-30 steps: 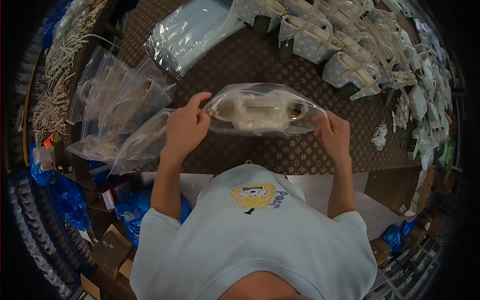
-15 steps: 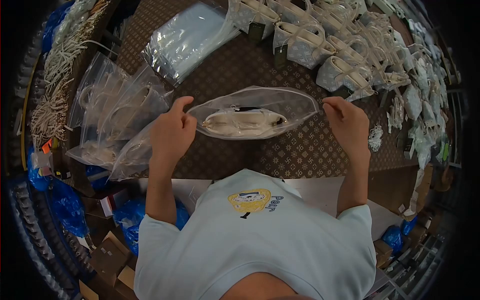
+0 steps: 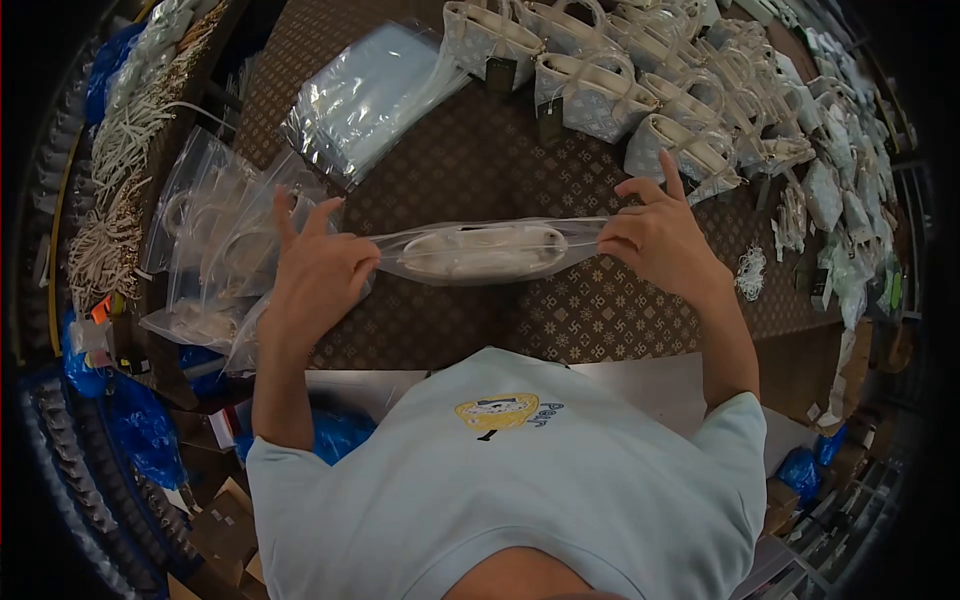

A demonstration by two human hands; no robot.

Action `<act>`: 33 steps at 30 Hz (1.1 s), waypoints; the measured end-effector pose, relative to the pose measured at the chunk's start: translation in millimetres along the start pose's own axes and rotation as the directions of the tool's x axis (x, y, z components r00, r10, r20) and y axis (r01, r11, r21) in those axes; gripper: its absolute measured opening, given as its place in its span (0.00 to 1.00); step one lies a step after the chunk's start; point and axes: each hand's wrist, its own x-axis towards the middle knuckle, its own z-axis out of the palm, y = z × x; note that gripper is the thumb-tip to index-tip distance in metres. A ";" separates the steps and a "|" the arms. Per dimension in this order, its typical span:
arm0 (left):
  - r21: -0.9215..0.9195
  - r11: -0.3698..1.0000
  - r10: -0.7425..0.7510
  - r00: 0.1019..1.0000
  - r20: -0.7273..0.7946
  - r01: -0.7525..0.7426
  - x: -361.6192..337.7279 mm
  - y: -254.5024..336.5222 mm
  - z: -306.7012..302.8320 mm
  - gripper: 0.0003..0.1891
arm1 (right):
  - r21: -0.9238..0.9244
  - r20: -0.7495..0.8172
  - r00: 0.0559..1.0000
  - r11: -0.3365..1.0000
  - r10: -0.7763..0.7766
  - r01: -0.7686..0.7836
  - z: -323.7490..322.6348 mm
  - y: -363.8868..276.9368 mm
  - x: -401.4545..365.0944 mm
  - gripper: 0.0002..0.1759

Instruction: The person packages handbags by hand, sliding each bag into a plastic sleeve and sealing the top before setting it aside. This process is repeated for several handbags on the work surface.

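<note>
A clear plastic bag (image 3: 585, 231) is stretched sideways in front of me, its mouth drawn almost flat. Inside it sits a cream handbag (image 3: 487, 252), seen from above through the plastic. My left hand (image 3: 312, 272) pinches the left corner of the bag's mouth between thumb and finger, with other fingers raised. At the right corner, my right hand (image 3: 662, 235) pinches the plastic the same way, its index finger pointing up.
Bagged handbags (image 3: 215, 225) lie to the left. A stack of clear plastic bags (image 3: 375, 95) is at the back left. Several patterned handbags (image 3: 595, 95) with dark tags crowd the back right. A bundle of white string (image 3: 751, 272) lies at the right on the brown patterned table (image 3: 450, 335).
The plastic bag's mouth went from a wide oval to nearly flat. My hands moved slightly lower, and both now pinch its corners with some fingers lifted.
</note>
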 end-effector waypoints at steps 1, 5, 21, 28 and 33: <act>-0.001 1.000 0.005 1.000 0.009 -0.005 -3.2 -2.1 1.4 0.03 | 0.031 -0.027 1.000 0.999 0.011 -0.011 -0.4 1.2 -1.3 0.03; -0.136 0.991 -0.007 1.000 0.011 0.009 -6.2 -6.0 5.3 0.02 | 0.337 -0.063 0.995 0.940 0.077 -0.052 12.2 11.3 -9.5 0.04; -0.178 0.977 -0.105 0.991 0.077 0.117 -15.2 -6.8 6.9 0.07 | 0.544 -0.410 0.890 0.837 0.200 0.063 70.3 31.5 -18.9 0.05; -0.060 0.998 -0.027 0.994 -0.106 0.021 16.3 18.9 0.6 0.13 | 0.693 -0.341 0.874 0.721 0.345 -0.015 72.8 22.3 -21.2 0.04; -0.212 0.917 0.249 0.901 -0.354 -0.337 83.7 122.2 55.4 0.09 | 0.675 -0.373 0.869 0.738 0.324 0.015 74.9 16.3 -20.2 0.04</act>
